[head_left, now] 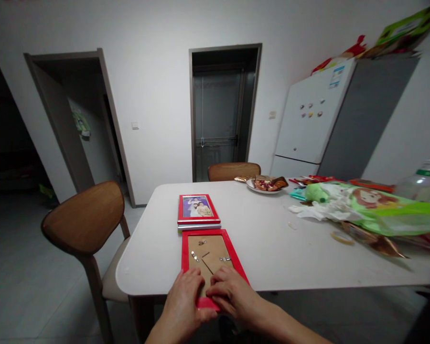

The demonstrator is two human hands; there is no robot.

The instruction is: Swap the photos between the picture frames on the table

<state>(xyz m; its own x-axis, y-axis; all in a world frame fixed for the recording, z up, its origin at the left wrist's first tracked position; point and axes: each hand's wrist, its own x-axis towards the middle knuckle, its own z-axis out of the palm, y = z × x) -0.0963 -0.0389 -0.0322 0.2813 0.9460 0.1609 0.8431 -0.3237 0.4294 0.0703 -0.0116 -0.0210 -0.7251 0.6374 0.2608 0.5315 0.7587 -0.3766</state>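
Observation:
A red picture frame (237, 255) lies face down at the table's front edge, its brown backing board (215, 243) turned up. Metal clips and a hanger show on the board, with dark slits in its middle. My left hand (186, 298) grips the frame's near left corner, thumb along the near edge and fingers on the back. Curled and pressed together, the fingers of my right hand (232, 294) rest on the near right part of the back and its edge; what lies under them is hidden. Just beyond, another red frame with a photo (198, 208) lies face up on a silvery-edged frame (199, 227).
The white table (265, 243) carries a plate of snacks (267, 186) at the back. Green packaging (390, 208), crumpled tissues (329, 205) and a large clear jar (428, 179) crowd its right side. Wooden chairs stand at the left (86, 217) and the far side (234, 171).

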